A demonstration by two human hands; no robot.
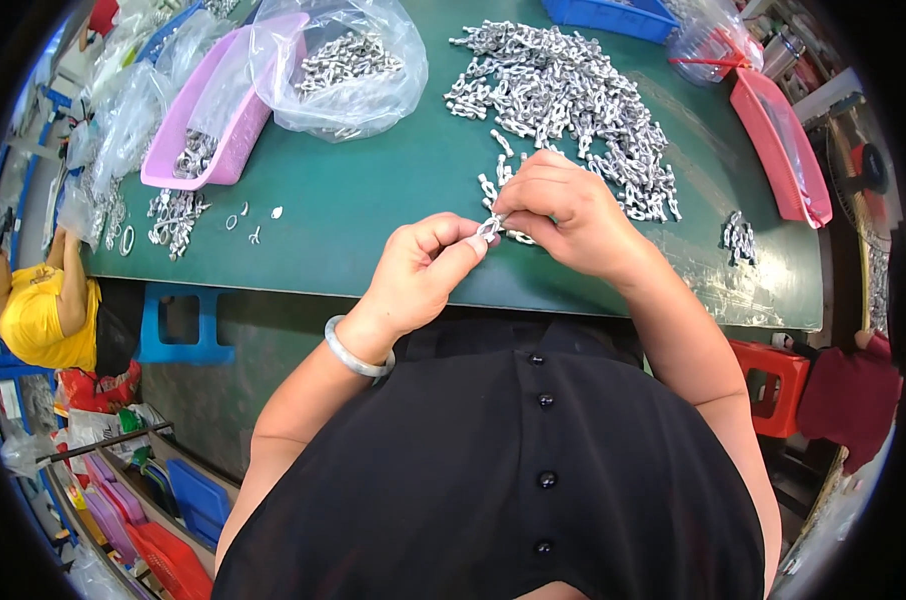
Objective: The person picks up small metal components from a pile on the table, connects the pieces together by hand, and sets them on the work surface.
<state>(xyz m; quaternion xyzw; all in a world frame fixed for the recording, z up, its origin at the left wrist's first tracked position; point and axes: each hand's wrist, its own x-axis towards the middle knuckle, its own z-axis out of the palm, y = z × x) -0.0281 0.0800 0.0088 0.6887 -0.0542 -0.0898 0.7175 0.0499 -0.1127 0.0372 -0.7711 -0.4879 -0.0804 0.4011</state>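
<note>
Between both hands, just above the near part of the green table, is a small silver metal clasp (489, 229). My left hand (425, 268) pinches it between thumb and forefinger. Closed at its other end are the fingertips of my right hand (563, 210), which hide part of the piece. Past my right hand spreads a big pile of similar silver metal pieces (563, 90). A few loose ones lie close by my fingers, partly covered by my right hand.
A clear plastic bag (348, 75) of metal pieces and a lilac tray (223, 150) stand left on the green table (373, 190). Small metal parts (176, 222) lie before the tray. Rightward are a small heap (739, 240) and a pink tray (788, 160). A person in yellow (48, 320) sits far left.
</note>
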